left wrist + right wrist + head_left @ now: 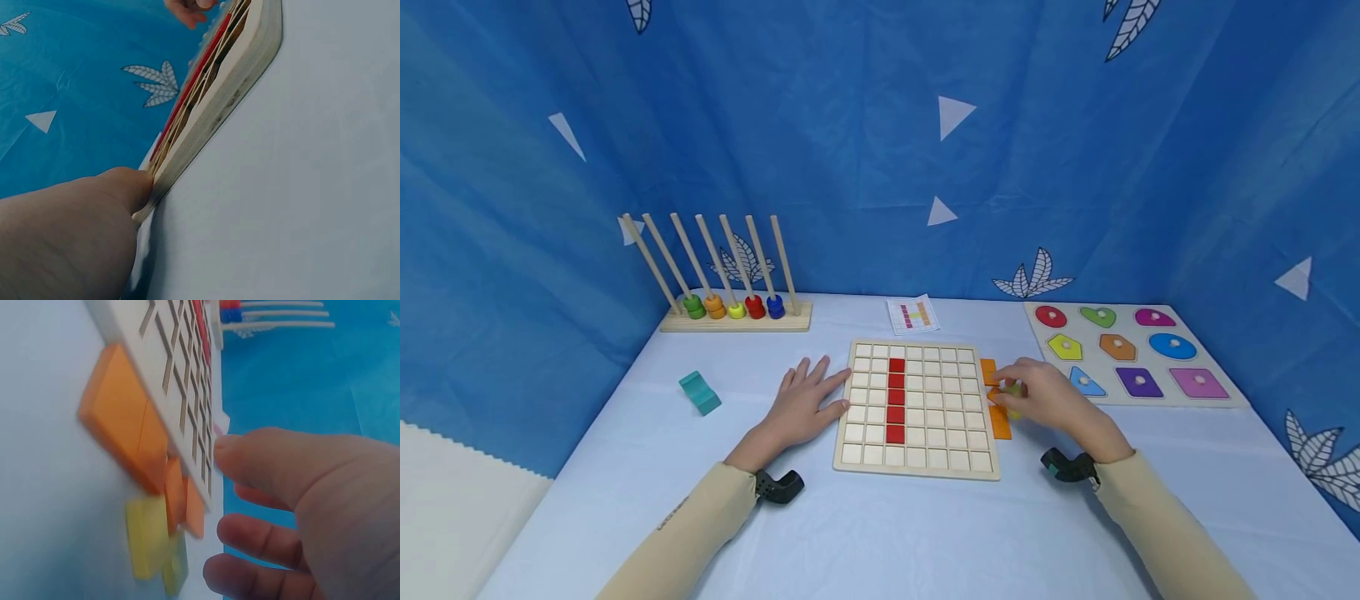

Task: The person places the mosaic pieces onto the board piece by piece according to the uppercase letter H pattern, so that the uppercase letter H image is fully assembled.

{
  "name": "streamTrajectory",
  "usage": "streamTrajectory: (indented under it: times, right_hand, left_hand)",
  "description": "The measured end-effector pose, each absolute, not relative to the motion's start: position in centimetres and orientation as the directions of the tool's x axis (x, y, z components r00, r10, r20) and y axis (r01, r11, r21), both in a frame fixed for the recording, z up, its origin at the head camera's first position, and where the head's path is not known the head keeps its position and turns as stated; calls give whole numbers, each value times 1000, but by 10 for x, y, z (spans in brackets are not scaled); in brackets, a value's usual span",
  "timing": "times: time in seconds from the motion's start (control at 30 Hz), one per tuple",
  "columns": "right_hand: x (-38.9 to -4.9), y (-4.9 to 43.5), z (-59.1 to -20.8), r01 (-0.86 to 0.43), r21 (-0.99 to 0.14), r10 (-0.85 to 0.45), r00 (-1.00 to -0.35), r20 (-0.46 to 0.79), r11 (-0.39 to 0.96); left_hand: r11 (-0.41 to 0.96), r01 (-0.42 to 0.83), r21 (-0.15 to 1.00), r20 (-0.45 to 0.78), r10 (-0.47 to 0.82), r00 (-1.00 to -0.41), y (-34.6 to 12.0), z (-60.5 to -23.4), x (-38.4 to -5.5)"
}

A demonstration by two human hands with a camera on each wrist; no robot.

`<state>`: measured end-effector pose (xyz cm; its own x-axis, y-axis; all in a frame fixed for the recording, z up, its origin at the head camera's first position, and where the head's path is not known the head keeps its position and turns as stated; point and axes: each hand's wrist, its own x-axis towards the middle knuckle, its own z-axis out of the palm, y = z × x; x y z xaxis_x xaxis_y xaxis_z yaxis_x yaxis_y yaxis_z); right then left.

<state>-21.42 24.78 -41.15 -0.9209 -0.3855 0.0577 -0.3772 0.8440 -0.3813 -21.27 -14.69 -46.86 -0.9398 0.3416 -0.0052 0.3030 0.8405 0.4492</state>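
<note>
A wooden grid board (916,476) lies flat, with a column of red square tiles (896,397) in its cells. My left hand (802,402) is spread palm down at the board's left side, its fingertips at the edge. In the left wrist view, the thumb (128,187) is against the board's wooden rim (215,119). My right hand (1041,396) hovers over the board's right edge, beside orange tiles (1000,422) and yellow tiles (147,537). The right wrist view shows its thumb and fingers bent and apart, with no tile between them.
A pattern card (913,314) lies behind the board. At the back left stands a peg rack (737,323) with coloured rings. A shape puzzle board (1150,400) lies at the right, and a teal block (700,392) at the left. Blue cloth hangs behind the table.
</note>
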Motion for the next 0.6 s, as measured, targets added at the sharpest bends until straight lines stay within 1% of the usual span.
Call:
streamTrajectory:
  times: [0.4,0.6]
  right_hand:
    - [-220,268,-418,-298,-361,-307,-951,33,884]
    - [-221,271,-421,-296,-377,-310,-950,25,878]
  left_hand:
    - [839,302,452,-1,340,-941,-147,-467,-212]
    - [842,300,449,-8,339,-941,-147,-466,-212]
